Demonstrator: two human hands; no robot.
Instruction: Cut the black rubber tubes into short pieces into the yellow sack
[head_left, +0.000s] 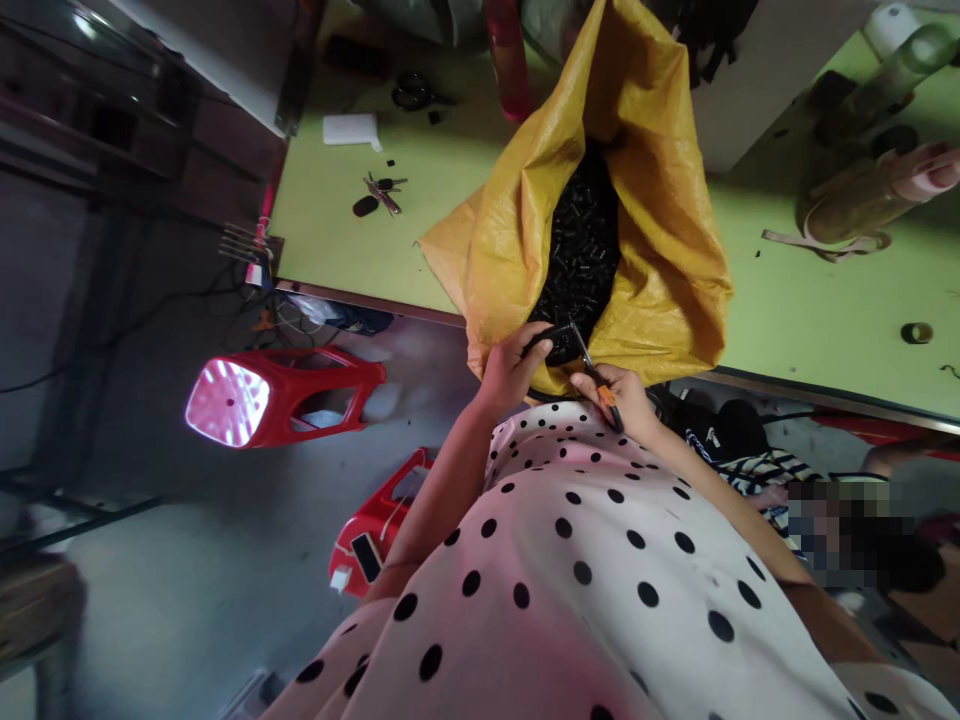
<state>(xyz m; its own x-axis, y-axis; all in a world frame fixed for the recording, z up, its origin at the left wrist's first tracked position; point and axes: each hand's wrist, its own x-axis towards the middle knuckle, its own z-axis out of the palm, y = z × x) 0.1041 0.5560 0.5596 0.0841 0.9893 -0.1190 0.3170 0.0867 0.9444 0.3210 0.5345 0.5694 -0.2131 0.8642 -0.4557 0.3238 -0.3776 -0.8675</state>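
Note:
My left hand [516, 366] is closed on a small black part [552, 337], dark and strip-like, at the near edge of the yellow sack. In my right hand [628, 396] is a slim hand tool [608, 398] with a black and orange handle. Its thin metal end points up and left, close to the black part; whether they touch I cannot tell. Under both hands the yellow woven sack [517, 210] gapes open on the green table, with many small black pieces [581, 250] inside.
On the green table [315, 225] lie keys [385, 193], scissors [415, 92] and a white object [350, 130]. A pink-lidded bottle [862, 200] is at right. Red stools [322, 395] stand lower left, one bearing a phone [367, 557]. Another person [780, 470] is at lower right.

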